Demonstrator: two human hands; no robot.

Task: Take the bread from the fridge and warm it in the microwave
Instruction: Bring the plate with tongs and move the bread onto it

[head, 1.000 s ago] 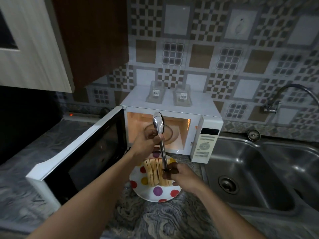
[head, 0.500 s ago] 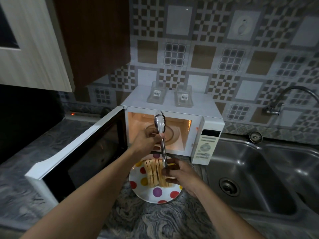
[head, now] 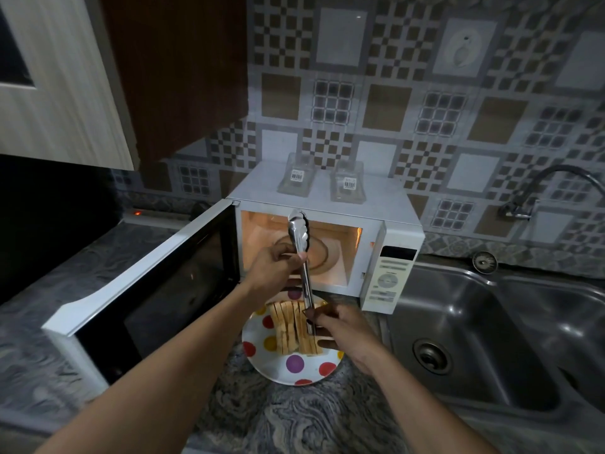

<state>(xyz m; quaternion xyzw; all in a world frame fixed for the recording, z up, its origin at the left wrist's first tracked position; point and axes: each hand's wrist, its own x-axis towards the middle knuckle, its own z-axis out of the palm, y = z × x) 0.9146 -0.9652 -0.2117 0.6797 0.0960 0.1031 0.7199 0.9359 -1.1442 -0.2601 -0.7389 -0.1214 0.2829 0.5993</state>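
Observation:
Several bread slices stand in a row on a white plate with coloured dots, on the counter in front of the microwave. The microwave's door hangs open to the left and its lit cavity holds a bare glass turntable. Metal tongs point up and away over the bread, their jaws closed together. My left hand pinches the tongs near the middle. My right hand grips their lower handle end, just above the bread.
Two clear plastic containers sit on top of the microwave. A steel double sink with a wall tap lies to the right. Marbled counter stretches left and towards me. A wall cabinet hangs at upper left.
Both hands keep their hold on the tongs and have barely shifted. The view has drifted slightly; the bread and plate stay put.

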